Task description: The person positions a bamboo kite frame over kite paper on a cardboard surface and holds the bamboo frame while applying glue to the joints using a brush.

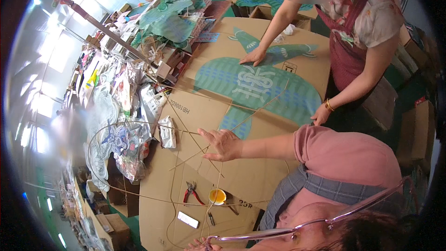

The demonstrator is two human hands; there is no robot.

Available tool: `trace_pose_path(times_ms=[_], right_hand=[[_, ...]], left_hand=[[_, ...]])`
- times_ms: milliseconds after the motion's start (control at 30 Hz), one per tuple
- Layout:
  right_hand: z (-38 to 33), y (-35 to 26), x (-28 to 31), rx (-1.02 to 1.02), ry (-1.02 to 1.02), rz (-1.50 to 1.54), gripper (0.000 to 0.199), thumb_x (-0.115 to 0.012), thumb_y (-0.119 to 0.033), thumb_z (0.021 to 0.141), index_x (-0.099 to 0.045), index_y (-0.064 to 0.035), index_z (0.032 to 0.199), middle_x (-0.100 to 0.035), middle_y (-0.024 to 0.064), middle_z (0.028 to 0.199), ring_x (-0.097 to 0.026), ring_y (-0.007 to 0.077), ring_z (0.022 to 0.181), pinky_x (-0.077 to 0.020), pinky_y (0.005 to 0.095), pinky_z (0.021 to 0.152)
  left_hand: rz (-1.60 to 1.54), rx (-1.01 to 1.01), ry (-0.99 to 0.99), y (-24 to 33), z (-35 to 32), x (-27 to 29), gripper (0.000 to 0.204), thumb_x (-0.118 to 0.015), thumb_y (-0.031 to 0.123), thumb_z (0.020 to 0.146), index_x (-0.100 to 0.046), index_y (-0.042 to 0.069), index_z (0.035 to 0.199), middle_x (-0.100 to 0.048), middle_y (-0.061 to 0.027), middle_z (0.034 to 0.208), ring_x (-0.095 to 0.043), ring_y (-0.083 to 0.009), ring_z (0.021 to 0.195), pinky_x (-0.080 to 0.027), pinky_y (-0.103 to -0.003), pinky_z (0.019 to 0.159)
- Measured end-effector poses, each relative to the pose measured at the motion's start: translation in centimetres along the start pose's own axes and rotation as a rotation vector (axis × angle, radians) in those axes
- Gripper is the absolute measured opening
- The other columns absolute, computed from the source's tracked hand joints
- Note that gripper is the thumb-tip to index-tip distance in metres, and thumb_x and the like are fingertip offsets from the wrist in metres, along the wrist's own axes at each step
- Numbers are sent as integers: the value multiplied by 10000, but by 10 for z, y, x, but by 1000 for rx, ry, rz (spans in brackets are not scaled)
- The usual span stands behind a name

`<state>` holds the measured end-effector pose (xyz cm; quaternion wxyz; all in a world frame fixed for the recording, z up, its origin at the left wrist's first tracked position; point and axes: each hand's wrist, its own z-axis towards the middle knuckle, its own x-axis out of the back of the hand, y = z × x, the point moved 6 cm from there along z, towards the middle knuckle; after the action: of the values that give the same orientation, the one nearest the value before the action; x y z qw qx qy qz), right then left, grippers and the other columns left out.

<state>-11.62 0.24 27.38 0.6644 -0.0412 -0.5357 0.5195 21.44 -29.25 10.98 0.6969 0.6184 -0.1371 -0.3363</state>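
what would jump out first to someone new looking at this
Probably the big green winged shape, with blue bands and a pale drawing, lying on the brown cardboard in the upper middle. Next, the frame of thin sticks stretching from the middle toward the left, with a pink-sleeved person's hand at it. Then the red-handled pliers beside a small bowl of something orange-yellow, low in the middle.

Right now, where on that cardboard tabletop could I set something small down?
Bare cardboard shows between the orange-filled cup and the pink sleeve, and again between the pile of green shapes and the blue-banded green panel. It's crowded where pliers, the cup and a white rectangular item sit close, and thin strips cross around the right hand.
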Motion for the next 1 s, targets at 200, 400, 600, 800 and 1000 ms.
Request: trace_pose_path(times_ms=[200, 400, 600, 800, 1000], right_hand=[[-5, 4, -7, -70, -43, 3, 802, -575, -454, 755, -231, 23, 1300, -501, 222, 1057, -557, 328, 845, -459, 393, 731], [-8, -6, -10, -60, -52, -4, 789, -572, -452, 760, -241, 28, 1292, -507, 213, 1050, -560, 317, 839, -459, 390, 726], [-12, -8, -11, -38, -21, -28, 787, -569, -455, 761, -249, 46, 1278, -513, 215, 1040, -570, 315, 804, -470, 379, 693], [-11, -2, -12, -62, -37, -48, 796, -576, -455, 749, -259, 58, 1268, -523, 233, 1021, -579, 321, 766, -482, 375, 650], [-13, 7, -3, -73, -8, -44, 807, -579, -453, 745, -249, 58, 1275, -532, 219, 995, -578, 317, 752, -484, 373, 642]], left_hand=[[2, 16, 9, 10, 2, 38, 579, -420, 429, 847, -185, 278, 1355, -321, -73, 1329, -440, -292, 1122, -508, -444, 716], [-13, 16, 40, 17, -1, 65, 582, -430, 424, 846, -183, 283, 1354, -325, -66, 1327, -451, -287, 1111, -515, -431, 706], [-29, 14, 74, 25, -7, 83, 585, -441, 419, 845, -182, 288, 1353, -329, -60, 1325, -463, -282, 1100, -521, -418, 696], [-43, 8, 103, 32, -8, 93, 589, -452, 414, 845, -180, 293, 1353, -333, -54, 1323, -474, -277, 1089, -528, -404, 687], [-58, 7, 129, 39, -11, 96, 593, -462, 409, 844, -178, 298, 1352, -337, -47, 1321, -486, -272, 1078, -535, -391, 677]])
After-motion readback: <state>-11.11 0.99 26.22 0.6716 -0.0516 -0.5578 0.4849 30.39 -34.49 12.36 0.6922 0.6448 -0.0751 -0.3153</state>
